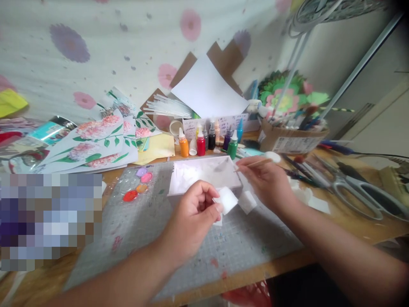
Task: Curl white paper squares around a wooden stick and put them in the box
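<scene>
- Head view: the left hand (198, 209), its grip closed, pinches a small white square (229, 201) between thumb and fingers above a gridded grey mat (255, 238).
- The right hand (266, 181), its grip also closed, holds a thin stick (255, 164) slantwise beside the right end of a shallow white box (220, 160); whether the tip touches the box is unclear.
- A second white piece (247, 201) appears between the hands, just right of the first.
- Dabs of color (130, 195) sit left of the box; paint bottles (200, 145) stand behind it.
- Large scissors (353, 183) lie at right on the wooden desk (275, 265).
</scene>
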The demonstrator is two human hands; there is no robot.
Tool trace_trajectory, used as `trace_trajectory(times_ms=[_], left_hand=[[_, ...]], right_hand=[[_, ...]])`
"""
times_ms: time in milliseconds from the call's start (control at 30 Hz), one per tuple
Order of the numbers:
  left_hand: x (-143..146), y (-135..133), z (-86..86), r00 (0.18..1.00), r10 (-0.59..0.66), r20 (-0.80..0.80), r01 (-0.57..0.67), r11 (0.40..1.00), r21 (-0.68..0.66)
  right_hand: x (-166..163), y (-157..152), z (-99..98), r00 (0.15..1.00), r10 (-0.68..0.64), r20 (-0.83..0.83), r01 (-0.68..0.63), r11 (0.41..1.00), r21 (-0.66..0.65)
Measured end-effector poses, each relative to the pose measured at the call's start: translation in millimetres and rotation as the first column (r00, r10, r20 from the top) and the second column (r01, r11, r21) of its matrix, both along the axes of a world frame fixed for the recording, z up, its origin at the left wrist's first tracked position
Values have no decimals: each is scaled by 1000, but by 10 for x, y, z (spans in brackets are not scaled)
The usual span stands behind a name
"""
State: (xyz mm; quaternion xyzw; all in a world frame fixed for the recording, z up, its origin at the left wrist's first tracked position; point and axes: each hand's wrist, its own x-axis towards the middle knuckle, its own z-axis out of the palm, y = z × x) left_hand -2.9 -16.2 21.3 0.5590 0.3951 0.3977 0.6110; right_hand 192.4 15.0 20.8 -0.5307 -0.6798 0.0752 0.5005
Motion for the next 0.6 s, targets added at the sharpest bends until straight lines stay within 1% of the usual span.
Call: trace_trajectory(times_ms=[67, 100, 133, 167, 200, 233, 267, 333, 400, 533, 600], left_hand=[[0, 5, -11, 1000, -2, -2, 2, 1000, -11], [2, 7, -16, 1000, -3, 2, 3, 1000, -18], [4, 8, -21, 1000, -3, 10, 3, 1000, -26], [6, 10, -26, 1000, -1, 20, 1, 999, -33], [10, 11, -30, 1000, 1, 30, 0, 999, -38], [14, 13, -32, 999, 3, 37, -2, 999, -39], [18, 14, -33, 999, 4, 42, -2, 999, -38], [27, 16, -31, 999, 0, 55, 2, 999, -39], [33, 16, -22, 997, -14, 78, 18, 999, -46], [33, 8, -2, 993, -37, 111, 43, 998, -51], [27, 3, 1, 993, -40, 110, 46, 997, -54]], right_hand=[[-14, -97, 56, 999, 31, -16, -29, 997, 78], [-29, -171, 99, 996, 79, -32, -75, 989, 125], [-50, -253, 145, 986, 160, -46, -151, 975, 162], [-76, -336, 191, 963, 263, -60, -250, 954, 166], [-105, -411, 230, 931, 358, -67, -347, 928, 134], [-134, -475, 259, 903, 423, -72, -417, 905, 88], [-160, -521, 273, 883, 462, -82, -460, 887, 43], [-196, -565, 262, 870, 478, -123, -484, 875, -28], [-206, -562, 215, 860, 465, -208, -485, 873, -55], [-183, -534, 119, 783, 464, -414, -523, 852, -35], [-173, -536, 98, 740, 467, -484, -545, 838, -24]])
